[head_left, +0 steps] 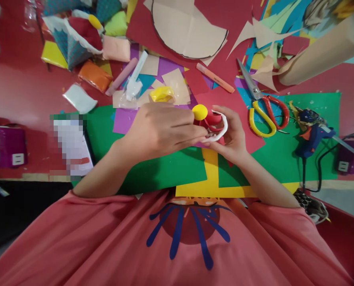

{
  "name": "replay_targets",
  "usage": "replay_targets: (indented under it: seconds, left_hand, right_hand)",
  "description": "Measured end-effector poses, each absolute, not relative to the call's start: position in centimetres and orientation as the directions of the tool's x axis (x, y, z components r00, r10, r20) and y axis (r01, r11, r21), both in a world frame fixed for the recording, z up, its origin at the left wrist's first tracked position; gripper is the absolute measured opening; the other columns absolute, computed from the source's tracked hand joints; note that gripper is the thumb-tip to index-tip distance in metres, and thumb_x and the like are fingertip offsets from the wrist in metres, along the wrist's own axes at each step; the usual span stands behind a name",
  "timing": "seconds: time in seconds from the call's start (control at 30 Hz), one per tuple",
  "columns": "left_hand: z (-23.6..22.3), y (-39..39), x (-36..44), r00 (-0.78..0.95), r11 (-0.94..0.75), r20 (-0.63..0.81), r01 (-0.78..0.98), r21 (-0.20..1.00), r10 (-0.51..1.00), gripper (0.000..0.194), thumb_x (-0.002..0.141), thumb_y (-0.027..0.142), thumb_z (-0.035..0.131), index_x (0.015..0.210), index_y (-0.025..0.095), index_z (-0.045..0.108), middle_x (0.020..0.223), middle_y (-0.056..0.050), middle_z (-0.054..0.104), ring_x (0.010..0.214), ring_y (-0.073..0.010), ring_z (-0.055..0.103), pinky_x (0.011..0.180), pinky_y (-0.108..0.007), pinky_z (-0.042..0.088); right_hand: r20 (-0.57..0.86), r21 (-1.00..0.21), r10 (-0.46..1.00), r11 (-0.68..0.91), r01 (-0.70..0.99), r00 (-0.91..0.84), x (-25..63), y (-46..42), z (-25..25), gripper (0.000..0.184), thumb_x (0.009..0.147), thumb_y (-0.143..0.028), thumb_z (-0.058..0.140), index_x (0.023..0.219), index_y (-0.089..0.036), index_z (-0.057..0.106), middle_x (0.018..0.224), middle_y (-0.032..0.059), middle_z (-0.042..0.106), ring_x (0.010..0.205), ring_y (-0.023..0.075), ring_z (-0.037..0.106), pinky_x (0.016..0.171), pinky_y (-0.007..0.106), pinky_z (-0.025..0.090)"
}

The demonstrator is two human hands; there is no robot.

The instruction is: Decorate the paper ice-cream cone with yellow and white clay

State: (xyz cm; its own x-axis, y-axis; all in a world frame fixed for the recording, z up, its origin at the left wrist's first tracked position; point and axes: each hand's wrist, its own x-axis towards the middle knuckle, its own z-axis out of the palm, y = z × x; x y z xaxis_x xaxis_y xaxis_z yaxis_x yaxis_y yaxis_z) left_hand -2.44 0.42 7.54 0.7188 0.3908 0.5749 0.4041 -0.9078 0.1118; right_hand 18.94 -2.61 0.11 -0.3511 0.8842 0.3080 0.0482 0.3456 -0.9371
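Observation:
Between my hands is a small red paper craft piece (214,119) with a white clay-like rim (223,129) curving round its right and lower side. A yellow disc (200,112) sits at its upper left, by the fingers of my left hand. My right hand (235,137) curls round the piece from the right, thumb below and fingers above. From the left, my left hand (161,129) reaches over with its fingertips closed together at the rim's inner lower edge. Whatever those fingertips pinch is hidden. Under both hands lie green sheets (165,171) and a yellow sheet (211,171).
Scissors (256,93) and a glue gun (312,139) lie to the right, its cord trailing down. A phone (72,147) is at left. Beyond are clay packets (95,75), markers (215,77), paper scraps (175,81), a patterned cone (72,45) and a brown paper roll (322,49).

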Motion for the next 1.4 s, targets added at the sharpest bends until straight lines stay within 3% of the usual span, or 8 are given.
replay_targets:
  seconds: [0.2, 0.37, 0.53, 0.7, 0.8, 0.97, 1.17, 1.4]
  left_hand:
    - [8.9, 1.3, -2.6, 0.829, -0.913, 0.460, 0.399, -0.087, 0.319, 0.026, 0.096, 0.022, 0.048, 0.079, 0.023, 0.068, 0.056, 0.005, 0.050, 0.049, -0.0101, 0.044, 0.050, -0.026, 0.029]
    - [8.6, 1.4, -2.2, 0.823, -0.881, 0.427, 0.460, -0.112, 0.375, 0.032, 0.097, 0.025, 0.044, 0.075, 0.022, 0.066, 0.058, 0.005, 0.058, 0.049, -0.0091, 0.047, 0.050, -0.025, 0.026]
    - [8.0, 1.3, -1.8, 0.820, -0.869, 0.337, 0.495, -0.011, 0.463, 0.043, 0.101, 0.029, 0.033, 0.078, 0.018, 0.068, 0.062, 0.003, 0.064, 0.054, -0.0084, 0.054, 0.053, -0.025, 0.022]
    - [7.8, 1.5, -1.7, 0.788, -0.810, 0.193, 0.579, 0.095, 0.585, 0.049, 0.102, 0.037, 0.029, 0.080, 0.019, 0.069, 0.057, 0.001, 0.059, 0.052, -0.0088, 0.053, 0.056, -0.025, 0.028]
    - [7.6, 1.4, -1.7, 0.769, -0.794, 0.199, 0.591, 0.143, 0.608, 0.048, 0.102, 0.039, 0.029, 0.082, 0.020, 0.068, 0.057, 0.003, 0.056, 0.051, -0.0080, 0.051, 0.056, -0.024, 0.026]
    - [7.3, 1.2, -1.3, 0.708, -0.726, 0.185, 0.622, 0.294, 0.681, 0.040, 0.098, 0.042, 0.038, 0.079, 0.023, 0.067, 0.053, 0.003, 0.052, 0.049, -0.0097, 0.049, 0.054, -0.026, 0.026]
    - [7.2, 1.2, -0.8, 0.679, -0.646, 0.100, 0.628, 0.433, 0.727, 0.033, 0.096, 0.040, 0.041, 0.081, 0.024, 0.065, 0.053, 0.002, 0.053, 0.050, -0.0117, 0.052, 0.053, -0.027, 0.030]
    - [7.3, 1.1, -0.4, 0.669, -0.620, 0.080, 0.630, 0.467, 0.739, 0.033, 0.095, 0.042, 0.042, 0.083, 0.024, 0.066, 0.055, 0.002, 0.056, 0.052, -0.0120, 0.053, 0.053, -0.027, 0.030]
  right_hand:
    - [0.275, -0.954, 0.897, 0.298, 0.016, -0.346, 18.5, -2.5, -0.5, 0.061, 0.079, -0.038, 0.073, 0.131, -0.031, 0.043, 0.137, 0.0056, 0.051, 0.129, 0.0238, 0.054, 0.105, 0.047, 0.052]
    - [0.250, -0.962, 0.923, 0.271, 0.032, -0.294, 18.3, -2.4, -0.9, 0.061, 0.077, -0.040, 0.075, 0.129, -0.033, 0.044, 0.134, 0.0046, 0.050, 0.128, 0.0239, 0.053, 0.106, 0.046, 0.050]
    - [0.200, -0.976, 0.942, 0.216, 0.031, -0.269, 17.8, -2.5, -1.1, 0.063, 0.076, -0.045, 0.075, 0.128, -0.032, 0.041, 0.132, 0.0049, 0.050, 0.124, 0.0235, 0.055, 0.104, 0.045, 0.051]
    - [0.138, -0.990, 0.935, 0.116, -0.086, -0.327, 17.6, -2.7, -0.4, 0.060, 0.081, -0.049, 0.068, 0.130, -0.032, 0.038, 0.134, 0.0048, 0.050, 0.116, 0.0210, 0.061, 0.099, 0.043, 0.055]
    - [0.069, -0.993, 0.935, 0.031, -0.117, -0.347, 17.5, -2.7, -0.2, 0.055, 0.085, -0.058, 0.056, 0.129, -0.031, 0.038, 0.134, 0.0050, 0.052, 0.098, 0.0166, 0.067, 0.087, 0.037, 0.060]
    - [0.083, -0.994, 0.946, 0.055, -0.098, -0.314, 17.4, -2.6, -0.6, 0.053, 0.085, -0.062, 0.054, 0.125, -0.031, 0.039, 0.124, 0.0035, 0.057, 0.082, 0.0122, 0.066, 0.072, 0.031, 0.062]
    - [0.069, -0.998, 0.952, 0.062, -0.032, -0.297, 17.3, -2.8, -1.0, 0.052, 0.088, -0.064, 0.047, 0.128, -0.032, 0.036, 0.118, 0.0034, 0.058, 0.085, 0.0150, 0.067, 0.077, 0.036, 0.061]
    - [0.104, -0.992, 0.966, 0.117, 0.040, -0.235, 17.4, -2.6, -0.8, 0.051, 0.087, -0.066, 0.047, 0.125, -0.032, 0.039, 0.120, 0.0039, 0.058, 0.112, 0.0203, 0.062, 0.096, 0.042, 0.056]
